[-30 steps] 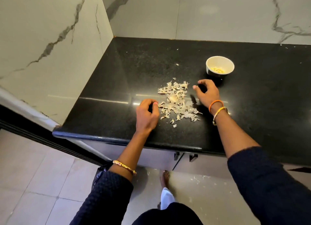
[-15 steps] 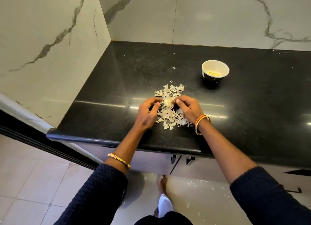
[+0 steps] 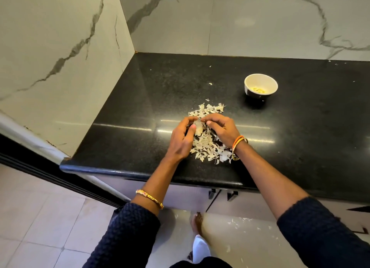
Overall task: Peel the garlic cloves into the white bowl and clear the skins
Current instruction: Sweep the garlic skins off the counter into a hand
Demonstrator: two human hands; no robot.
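Both hands (image 3: 202, 133) on, seemingly, garlic skins (image 3: 208, 147)

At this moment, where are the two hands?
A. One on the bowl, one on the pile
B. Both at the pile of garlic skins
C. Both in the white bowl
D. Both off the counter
B: the left hand and right hand meet over the pile of garlic skins, pinching a piece between them; the white bowl stands apart, untouched.

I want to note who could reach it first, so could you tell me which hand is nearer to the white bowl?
Right. The right hand sits over the skin pile, nearer the white bowl, which stands beyond it to the right; the left hand is across the pile, farther away.
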